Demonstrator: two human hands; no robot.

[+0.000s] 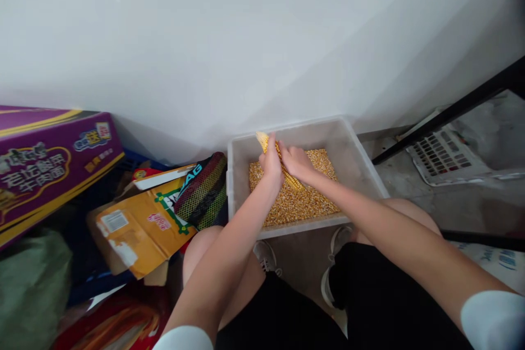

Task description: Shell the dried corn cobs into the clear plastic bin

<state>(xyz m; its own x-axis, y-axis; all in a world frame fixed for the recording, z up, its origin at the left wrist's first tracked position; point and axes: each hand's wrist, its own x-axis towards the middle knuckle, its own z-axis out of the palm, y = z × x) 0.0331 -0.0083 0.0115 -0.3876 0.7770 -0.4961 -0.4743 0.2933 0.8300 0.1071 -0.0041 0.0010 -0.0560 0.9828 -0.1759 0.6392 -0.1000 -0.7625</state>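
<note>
A yellow corn cob point(291, 179) slants over the plastic bin, its paler bare-looking end up and to the left. Wrapped around its upper part is my left hand point(271, 162). My right hand point(296, 162) is closed against the cob's right side, with the thumb and curled fingers pressed to the kernels. Below both hands, loose corn kernels point(301, 206) cover the bottom of the translucent bin point(363, 161). Part of the cob is hidden behind my fingers.
A purple carton point(61, 161), a torn yellow cardboard box point(141, 229) and a mesh bag point(204, 194) lie to the left. On the right, a white basket point(447, 150) stands behind a black bar point(447, 112). The white wall point(246, 38) rises directly behind the bin.
</note>
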